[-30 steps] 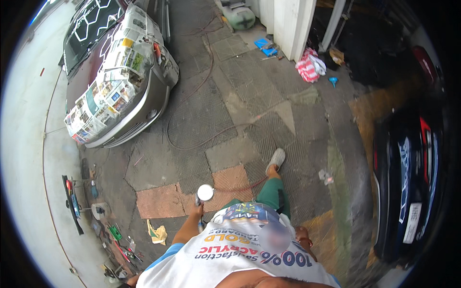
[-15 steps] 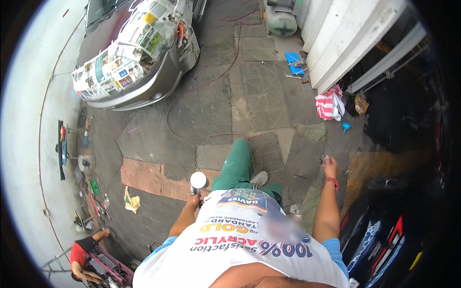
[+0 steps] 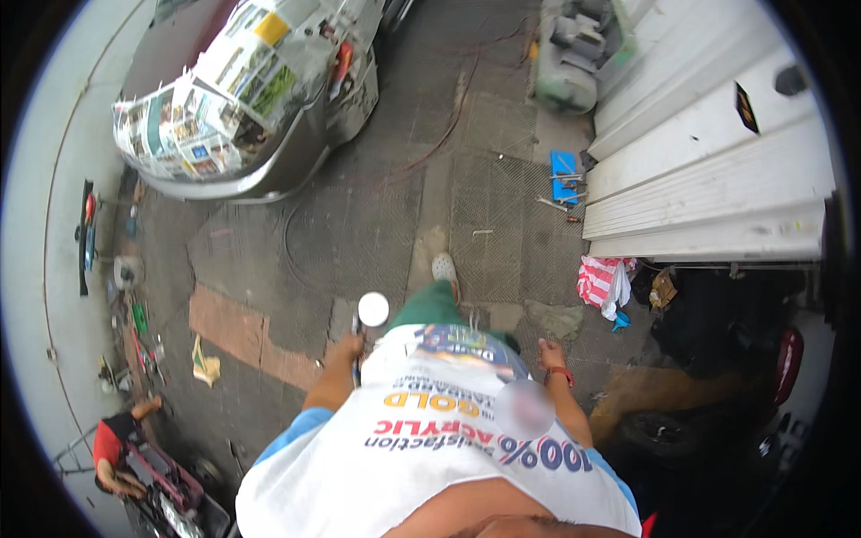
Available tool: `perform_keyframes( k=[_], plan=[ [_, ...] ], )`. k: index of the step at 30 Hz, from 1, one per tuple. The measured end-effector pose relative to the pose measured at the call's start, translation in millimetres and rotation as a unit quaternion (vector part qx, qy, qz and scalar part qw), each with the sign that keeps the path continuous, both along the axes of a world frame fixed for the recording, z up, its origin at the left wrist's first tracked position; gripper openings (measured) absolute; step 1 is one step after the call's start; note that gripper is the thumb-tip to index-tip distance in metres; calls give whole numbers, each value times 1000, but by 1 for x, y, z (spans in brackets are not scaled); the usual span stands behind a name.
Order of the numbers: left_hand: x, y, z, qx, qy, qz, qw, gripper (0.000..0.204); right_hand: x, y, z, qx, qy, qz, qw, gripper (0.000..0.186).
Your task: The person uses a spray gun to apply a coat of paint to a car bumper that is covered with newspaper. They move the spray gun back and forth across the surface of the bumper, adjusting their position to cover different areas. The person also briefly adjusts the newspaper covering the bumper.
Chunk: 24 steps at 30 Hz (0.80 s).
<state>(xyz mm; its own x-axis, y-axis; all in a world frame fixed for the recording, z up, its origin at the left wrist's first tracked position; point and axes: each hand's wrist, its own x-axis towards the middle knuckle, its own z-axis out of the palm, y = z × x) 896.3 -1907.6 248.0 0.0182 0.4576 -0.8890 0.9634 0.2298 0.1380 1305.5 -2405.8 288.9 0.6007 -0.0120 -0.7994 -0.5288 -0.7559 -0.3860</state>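
My left hand (image 3: 346,348) hangs beside my left thigh, its fingers wrapped round the handle of a spray gun (image 3: 357,339). The gun's round white cup lid (image 3: 374,309) faces up, just ahead of that hand. Much of the gun's body is hidden below the lid and behind my fingers. At my right side, my right hand (image 3: 552,354) hangs low over the floor, holding nothing, fingers loosely apart. A red band (image 3: 562,372) circles its wrist.
A car with its front masked in newspaper (image 3: 224,112) stands ahead left. A hose (image 3: 439,143) runs along the matted floor. To the right are tools on a blue sheet (image 3: 565,175), a white panel wall (image 3: 691,170) and a green compressor (image 3: 574,90). Another person (image 3: 108,444) crouches at lower left.
I have stepped forward: the compressor, tools and wall now appear nearer and turned. My right arm has swung in toward my body. The spray gun remains in my left hand.
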Motion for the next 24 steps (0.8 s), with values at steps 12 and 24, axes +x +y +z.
perform_keyframes(
  k=[12, 24],
  plan=[
    [278, 153, 105, 140, -149, 220, 954, 73, 295, 164, 4, -15, -16, 196, 980, 44],
    [373, -64, 93, 20, -1, 625, 780, 70, 738, 466, -53, 65, -201, 467, 859, 45]
  ],
)
